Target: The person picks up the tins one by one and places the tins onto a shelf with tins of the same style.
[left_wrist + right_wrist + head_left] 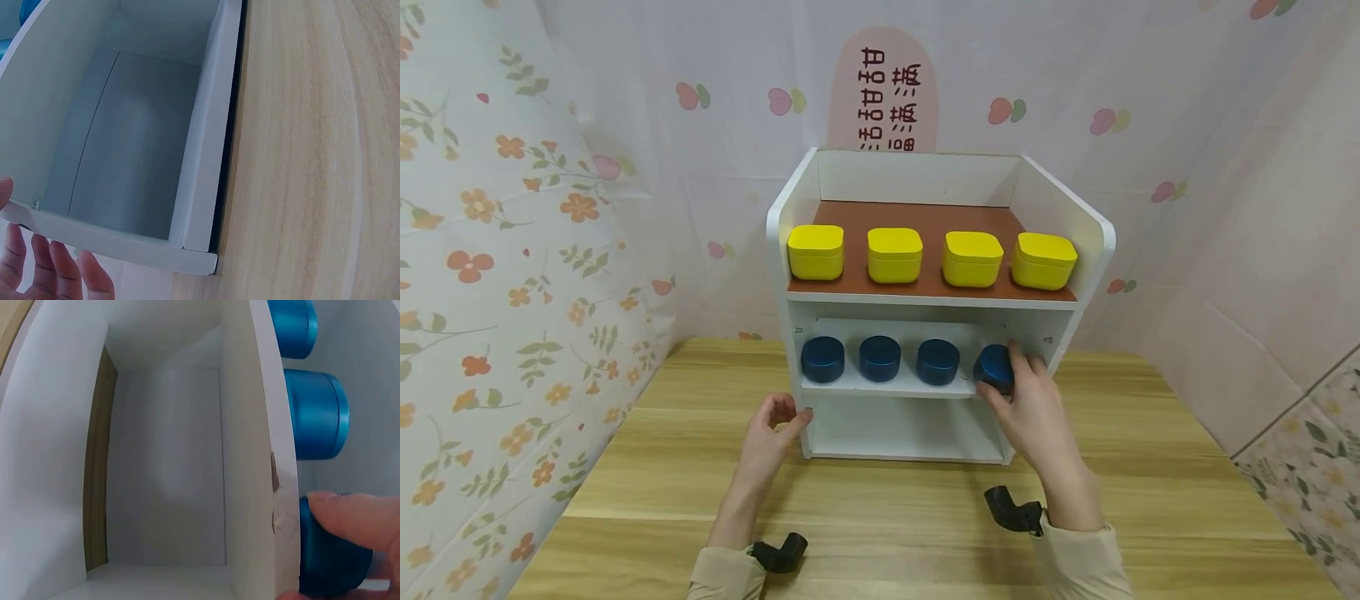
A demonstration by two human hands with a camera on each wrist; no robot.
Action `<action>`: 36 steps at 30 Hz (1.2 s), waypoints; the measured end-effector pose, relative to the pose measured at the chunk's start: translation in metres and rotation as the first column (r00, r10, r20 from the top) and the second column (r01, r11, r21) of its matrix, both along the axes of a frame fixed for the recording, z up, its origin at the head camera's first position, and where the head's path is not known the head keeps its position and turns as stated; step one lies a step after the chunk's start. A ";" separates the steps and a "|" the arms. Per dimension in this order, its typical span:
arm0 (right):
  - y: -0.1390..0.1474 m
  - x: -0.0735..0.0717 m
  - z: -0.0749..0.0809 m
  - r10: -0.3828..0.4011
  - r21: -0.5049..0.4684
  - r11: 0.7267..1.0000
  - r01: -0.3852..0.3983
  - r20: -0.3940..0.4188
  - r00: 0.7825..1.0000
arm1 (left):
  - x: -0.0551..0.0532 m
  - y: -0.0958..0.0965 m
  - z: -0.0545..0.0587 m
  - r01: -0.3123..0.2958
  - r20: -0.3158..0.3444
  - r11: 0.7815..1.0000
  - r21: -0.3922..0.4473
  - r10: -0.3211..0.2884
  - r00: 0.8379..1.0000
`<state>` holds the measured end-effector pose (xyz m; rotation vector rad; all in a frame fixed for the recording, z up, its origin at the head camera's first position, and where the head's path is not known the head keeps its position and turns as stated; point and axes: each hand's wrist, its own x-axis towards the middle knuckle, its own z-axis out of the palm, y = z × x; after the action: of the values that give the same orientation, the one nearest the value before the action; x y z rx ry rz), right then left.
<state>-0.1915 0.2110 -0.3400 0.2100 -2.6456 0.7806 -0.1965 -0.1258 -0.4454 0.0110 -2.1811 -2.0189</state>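
My right hand (pixel 1033 408) grips the rightmost blue round tin (pixel 994 367) on the middle shelf, thumb at its front and fingers at its far right side. In the right wrist view a finger lies across this blue tin (pixel 331 556), close by the shelf's front edge. Three more blue tins (pixel 880 358) stand in a row to its left. My left hand (pixel 767 437) holds the left side panel of the white shelf unit (pixel 901 427) low down. The left wrist view has the thumb at the panel's inner edge and the fingers (pixel 59 265) outside it.
Several yellow lidded boxes (pixel 895 257) stand in a row on the brown top board (pixel 917 218), between raised white sides. The unit stands on a wood-grain table (pixel 880 517). Patterned curtains (pixel 700 192) hang behind and beside it.
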 end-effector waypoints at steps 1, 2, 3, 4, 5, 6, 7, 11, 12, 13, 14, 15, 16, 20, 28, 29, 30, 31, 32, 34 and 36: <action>-0.001 0.000 0.000 -0.012 0.006 1.000 0.012 0.004 1.000 | 0.000 0.000 0.000 -0.001 0.001 1.000 -0.001 0.001 1.000; -0.002 0.000 0.000 -0.026 0.014 1.000 0.026 0.006 1.000 | 0.000 0.000 0.000 -0.001 0.002 1.000 -0.001 0.001 1.000; -0.003 0.000 0.000 -0.039 0.024 0.999 0.039 0.009 0.999 | 0.000 0.000 0.000 -0.001 0.002 1.000 -0.001 0.001 1.000; -0.004 0.000 0.000 -0.051 0.033 0.998 0.050 0.011 0.999 | 0.000 0.000 0.000 0.001 0.001 1.000 -0.001 -0.001 1.000; -0.005 0.000 -0.001 -0.061 0.044 0.997 0.061 0.011 0.998 | 0.001 0.000 0.000 0.002 0.002 1.000 -0.001 -0.002 1.000; -0.006 0.000 -0.002 -0.074 0.055 0.996 0.073 0.012 0.997 | 0.001 0.000 0.000 0.003 0.002 1.000 0.001 -0.003 1.000; -0.007 0.001 -0.002 -0.085 0.063 0.994 0.085 0.011 0.996 | 0.001 0.001 0.000 0.003 0.003 1.000 0.004 -0.003 1.000; -0.011 0.000 -0.004 -0.139 0.103 0.985 0.139 -0.017 0.990 | 0.002 0.001 0.000 0.003 0.009 1.000 0.012 -0.003 1.000; -0.012 -0.001 -0.005 -0.151 0.112 0.982 0.154 -0.033 0.988 | 0.001 0.000 0.000 0.002 0.012 1.000 0.013 -0.002 1.000; -0.013 -0.001 -0.006 -0.161 0.120 0.979 0.166 -0.051 0.986 | 0.001 0.000 0.000 0.001 0.013 1.000 0.013 -0.001 1.000; -0.014 -0.001 -0.008 -0.171 0.124 0.976 0.178 -0.063 0.983 | 0.001 0.001 0.001 0.001 0.011 1.000 0.011 -0.001 1.000; -0.014 -0.001 -0.009 -0.177 0.124 0.975 0.186 -0.075 0.981 | 0.001 0.001 0.001 0.001 0.011 1.000 0.009 -0.001 1.000; -0.015 0.000 -0.011 -0.182 0.120 0.974 0.192 -0.086 0.980 | 0.000 0.000 0.002 0.001 0.010 1.000 0.006 -0.001 1.000; -0.015 0.007 -0.012 -0.181 0.093 0.977 0.191 -0.103 0.978 | -0.002 0.002 0.006 0.005 -0.011 1.000 -0.009 -0.005 1.000; -0.009 0.029 -0.004 -0.168 0.042 0.982 0.182 -0.228 0.959 | -0.004 0.002 0.017 0.016 -0.028 1.000 -0.022 -0.017 0.999; -0.007 0.032 -0.004 -0.162 0.021 0.985 0.172 -0.243 0.956 | -0.004 0.002 0.018 0.022 -0.030 0.999 -0.028 -0.023 0.999; -0.005 0.034 -0.004 -0.158 0.001 0.987 0.163 -0.259 0.953 | -0.003 0.001 0.019 0.028 -0.032 0.999 -0.038 -0.029 0.999; -0.003 0.036 -0.006 -0.156 -0.021 0.988 0.156 -0.275 0.949 | -0.003 0.000 0.020 0.033 -0.035 0.998 -0.053 -0.035 0.999; 0.000 0.038 -0.007 -0.155 -0.045 0.988 0.149 -0.294 0.943 | -0.003 -0.001 0.021 0.040 -0.042 0.997 -0.067 -0.043 0.998; 0.005 0.040 -0.011 -0.155 -0.096 0.987 0.131 -0.329 0.932 | -0.004 -0.004 0.023 0.045 -0.072 0.993 -0.108 -0.053 0.996; 0.011 0.039 -0.015 -0.165 -0.132 0.983 0.126 -0.354 0.920 | -0.004 -0.007 0.026 0.043 -0.110 0.987 -0.154 -0.060 0.992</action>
<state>-0.1521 0.2215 -0.3546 0.1140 -2.2348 0.7493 -0.2002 -0.1333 -0.4190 -0.1773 -2.2772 -1.8252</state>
